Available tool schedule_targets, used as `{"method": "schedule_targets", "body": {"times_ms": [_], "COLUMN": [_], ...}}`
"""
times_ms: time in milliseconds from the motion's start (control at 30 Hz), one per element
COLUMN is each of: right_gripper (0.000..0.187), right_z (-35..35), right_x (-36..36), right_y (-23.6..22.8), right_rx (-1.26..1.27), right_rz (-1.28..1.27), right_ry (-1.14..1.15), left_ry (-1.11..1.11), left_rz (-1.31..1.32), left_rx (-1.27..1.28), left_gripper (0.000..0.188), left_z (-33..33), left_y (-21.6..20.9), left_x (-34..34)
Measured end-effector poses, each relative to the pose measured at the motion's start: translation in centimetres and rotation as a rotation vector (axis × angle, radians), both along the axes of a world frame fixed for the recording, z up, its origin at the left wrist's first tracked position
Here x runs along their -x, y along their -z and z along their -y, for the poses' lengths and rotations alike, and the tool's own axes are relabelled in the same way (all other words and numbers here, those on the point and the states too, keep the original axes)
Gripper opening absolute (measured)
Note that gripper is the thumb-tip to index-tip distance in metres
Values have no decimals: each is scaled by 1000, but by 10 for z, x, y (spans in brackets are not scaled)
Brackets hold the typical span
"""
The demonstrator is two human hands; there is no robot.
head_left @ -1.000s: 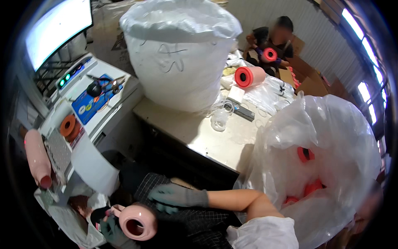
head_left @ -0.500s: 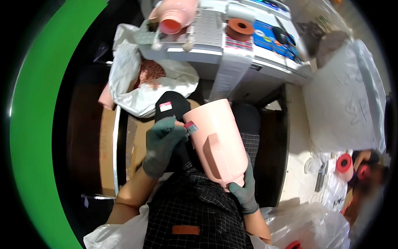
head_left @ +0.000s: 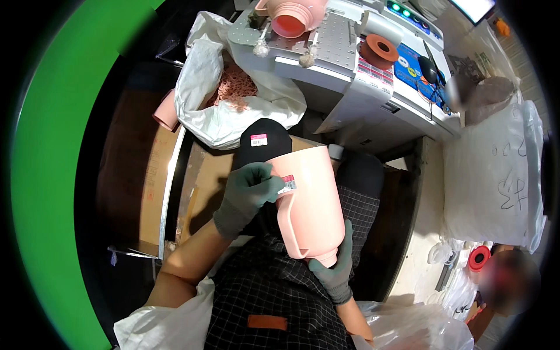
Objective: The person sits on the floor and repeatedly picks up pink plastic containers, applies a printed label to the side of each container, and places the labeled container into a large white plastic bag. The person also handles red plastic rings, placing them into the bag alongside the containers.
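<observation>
A pink tumbler [head_left: 318, 204] with a side handle [head_left: 286, 224] lies tilted over my lap, its wide end pointing away from me and its narrow end near my body. My right hand [head_left: 335, 274], in a grey-green glove, grips that narrow end. My left hand [head_left: 254, 189], gloved the same way, is closed in a pinch at a small red-and-white sticker label [head_left: 288, 184]. That label lies against the tumbler's wall just above the handle; I cannot tell how much of it is stuck down. A similar label [head_left: 258, 140] sits on my dark-clad knee.
A white sack [head_left: 198, 111] of pink shreds stands ahead on the left, beside a pink cylinder [head_left: 167, 111]. On the grey machine bench rest another pink tumbler [head_left: 297, 14] and a brown tape roll [head_left: 379, 51]. Wrapped white packages [head_left: 484, 181] stand at the right, near another person.
The tumbler has turned so its handle faces left. My left hand has brought the label against the wall, and the whole view has shifted.
</observation>
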State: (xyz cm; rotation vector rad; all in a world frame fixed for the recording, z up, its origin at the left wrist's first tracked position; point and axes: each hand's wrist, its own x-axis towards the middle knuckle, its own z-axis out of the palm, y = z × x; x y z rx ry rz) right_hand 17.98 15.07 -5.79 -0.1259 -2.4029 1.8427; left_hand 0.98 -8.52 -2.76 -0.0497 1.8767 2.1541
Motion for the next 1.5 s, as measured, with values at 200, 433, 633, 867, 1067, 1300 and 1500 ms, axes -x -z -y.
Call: {"method": "schedule_targets", "body": {"times_ms": [200, 433, 633, 867, 1067, 1300, 1500], "right_gripper": [116, 140, 105, 117, 104, 94, 92], "right_z": [-11, -29, -102, -79, -96, 34, 86], "right_x": [-2, 6, -6, 108, 198, 341, 439], "right_y": [-12, -73, -10, -110, -124, -141, -127], "right_rx": [315, 653, 536, 362, -241, -894, -1218], "right_rz": [142, 46, -239, -462, -539, -486, -405], "right_ry": [-6, 95, 269, 400, 340, 138, 115], "left_ry": [-199, 103, -28, 18, -182, 191, 180], "left_rz": [-670, -790, -1320, -1383, -1882, -1347, -1101], "left_rx": [754, 465, 1176, 1651, 1137, 585, 483], "left_gripper": [31, 48, 63, 23, 19, 18, 26], "left_z": [31, -16, -23, -13, 5, 20, 18], "left_y": [21, -22, -80, -79, -143, -72, -57], "left_x": [-2, 15, 172, 294, 78, 11, 10]}}
